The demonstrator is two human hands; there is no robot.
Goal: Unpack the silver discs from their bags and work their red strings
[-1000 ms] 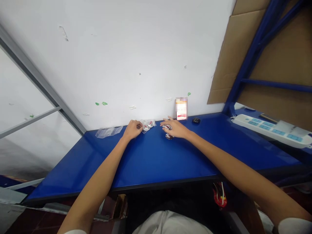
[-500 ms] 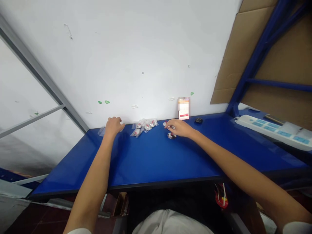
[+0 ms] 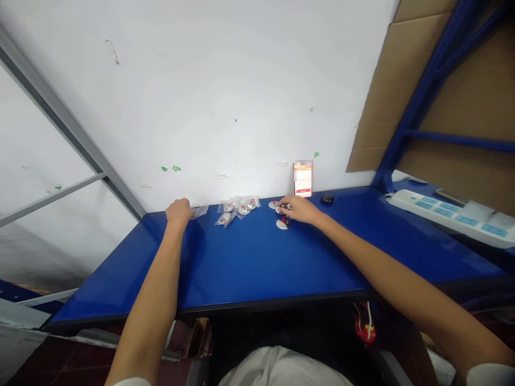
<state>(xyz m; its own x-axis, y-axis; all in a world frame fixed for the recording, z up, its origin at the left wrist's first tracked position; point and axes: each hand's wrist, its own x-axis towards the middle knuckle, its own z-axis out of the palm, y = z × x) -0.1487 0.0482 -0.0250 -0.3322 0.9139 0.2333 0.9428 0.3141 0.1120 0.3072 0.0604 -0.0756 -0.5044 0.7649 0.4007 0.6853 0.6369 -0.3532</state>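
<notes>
My left hand is at the back left of the blue table, fingers curled in and hidden from me. A flat clear plastic bag pokes out beside it on the right. Right of centre, my right hand is closed with its fingertips on a round disc, mostly covered by the fingers. Two pale round discs with red parts lie next to those fingers: one disc behind to the left, another disc in front. Between my hands sit several similar discs in clear bags.
A lit phone leans upright on the white wall behind my right hand. A small black object lies to its right. Further right is a white power strip by a blue metal frame. The table's front edge runs before me.
My left hand has shifted slightly left and its fingers have curled in, uncovering more of the bag on its right. My right hand has moved only a little among the discs.
</notes>
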